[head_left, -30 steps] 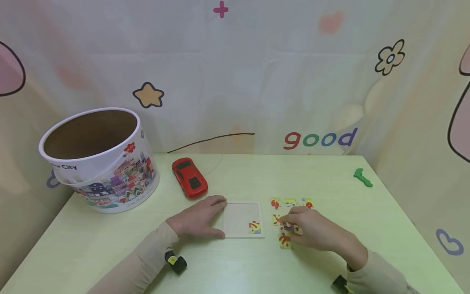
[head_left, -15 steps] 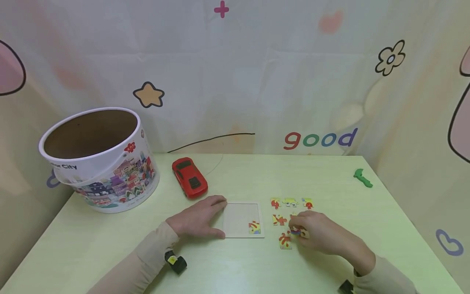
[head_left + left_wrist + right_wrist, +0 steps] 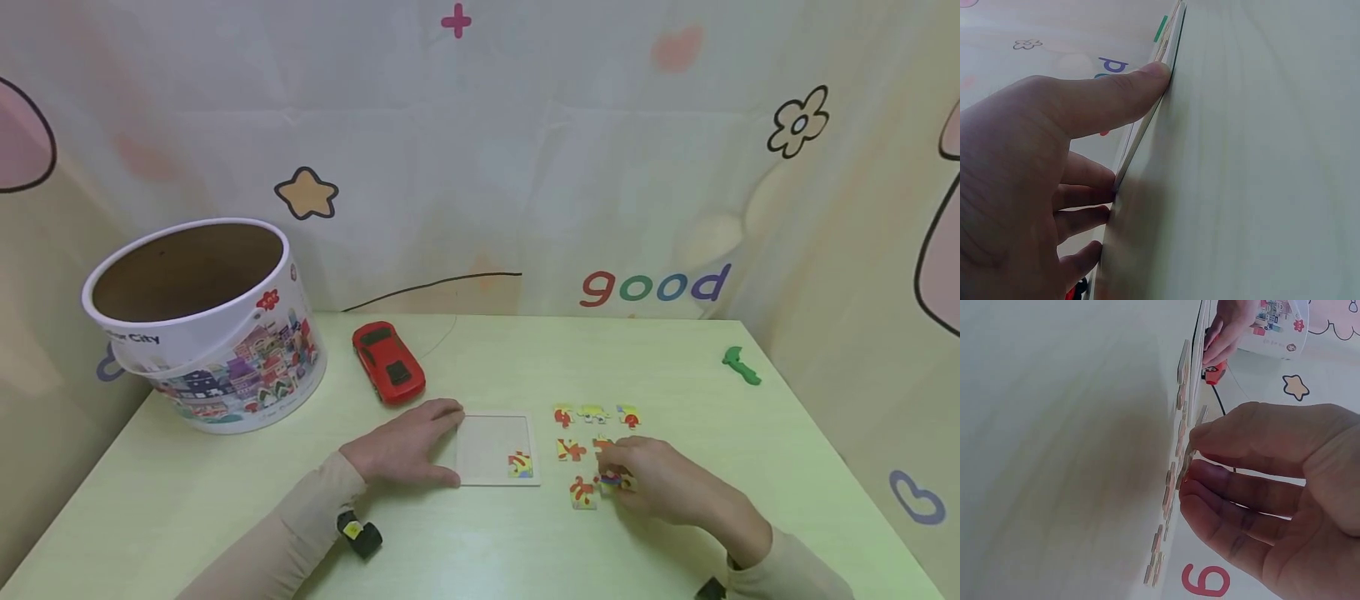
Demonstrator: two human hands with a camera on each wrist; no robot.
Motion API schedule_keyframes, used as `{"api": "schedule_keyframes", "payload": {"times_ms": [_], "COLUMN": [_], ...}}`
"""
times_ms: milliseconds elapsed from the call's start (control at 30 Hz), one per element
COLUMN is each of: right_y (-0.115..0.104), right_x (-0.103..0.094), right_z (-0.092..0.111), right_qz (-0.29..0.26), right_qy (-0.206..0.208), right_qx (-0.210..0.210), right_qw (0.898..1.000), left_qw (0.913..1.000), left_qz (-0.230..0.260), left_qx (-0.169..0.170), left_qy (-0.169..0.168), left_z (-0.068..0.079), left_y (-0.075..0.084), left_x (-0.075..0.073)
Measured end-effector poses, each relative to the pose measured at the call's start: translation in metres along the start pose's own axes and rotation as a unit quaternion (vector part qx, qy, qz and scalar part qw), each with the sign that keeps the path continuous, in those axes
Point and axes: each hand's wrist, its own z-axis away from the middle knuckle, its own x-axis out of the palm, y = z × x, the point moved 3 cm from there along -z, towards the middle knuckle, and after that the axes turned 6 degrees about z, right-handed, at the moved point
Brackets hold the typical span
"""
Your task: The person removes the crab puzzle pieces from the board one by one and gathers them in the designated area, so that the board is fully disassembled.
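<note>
In the head view my left hand (image 3: 405,446) spans the left side of a pale square puzzle board (image 3: 487,450), thumb at the near corner and fingers at the far one. The left wrist view has the thumb (image 3: 1129,94) pressed on the board's edge. One red-and-yellow piece (image 3: 520,465) lies in the board's near right corner. My right hand (image 3: 667,483) pinches a puzzle piece (image 3: 1189,459) between thumb and fingers, tilted just above the table. Around it lie several loose pieces, among them a red one (image 3: 582,492) to its left; its fingers partly cover another (image 3: 602,444).
A red toy car (image 3: 388,363) stands behind the left hand. At the left back is a large white bucket (image 3: 240,367) with a city print. A small green toy (image 3: 741,365) lies at the far right. Printed cloth (image 3: 480,167) closes off the table's back.
My right hand has shifted right and slightly toward me with the pinched piece, uncovering loose pieces in the rows beside it. The left hand and the board have stayed put.
</note>
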Motion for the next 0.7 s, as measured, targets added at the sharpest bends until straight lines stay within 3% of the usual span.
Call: {"api": "schedule_keyframes", "payload": {"times_ms": [700], "right_y": [0.005], "right_x": [0.0074], "right_z": [0.0021], "right_qz": [-0.005], "right_qy": [-0.024], "right_qx": [-0.01], "right_qw": [1.0], "left_qw": [1.0], "left_qz": [0.008], "left_qx": [-0.004], "left_qy": [0.0], "left_z": [0.0008], "left_y": [0.0009], "left_x": [0.0004]}}
